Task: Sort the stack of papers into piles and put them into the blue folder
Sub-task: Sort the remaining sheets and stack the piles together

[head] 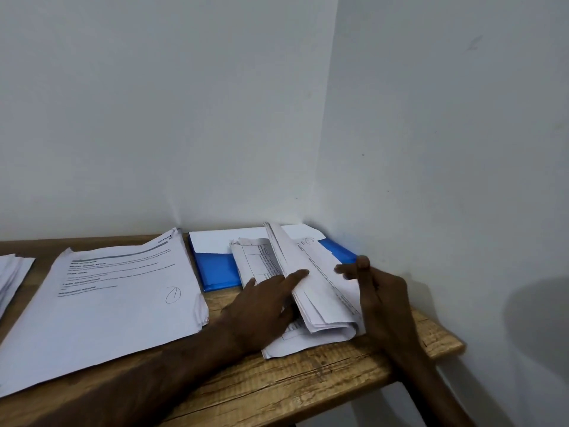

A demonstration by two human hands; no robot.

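Printed sheets cover a wooden table (308, 383) set into a white-walled corner. The large pile (117, 300), at 9 o'clock of the hands, carries a corner heading that seems to read "SECTION" and a pen-drawn circle with a stroke through it; its body text is too small to read. The curled sheaf of papers (320, 291) lies between the hands, partly over the blue folder (215, 269), which sits at 12 o'clock by the wall. The left hand (261, 303) lies flat, fingers straight, its index fingertip pressing the sheaf's upturned pages. The right hand (378, 291) stands at the sheaf's 3 o'clock edge, fingers extended, thumb raised, gripping nothing. A white sheet (221, 240) covers the folder's far part; whether it is tucked inside cannot be told. Another pile (12, 272) shows at far 9 o'clock.
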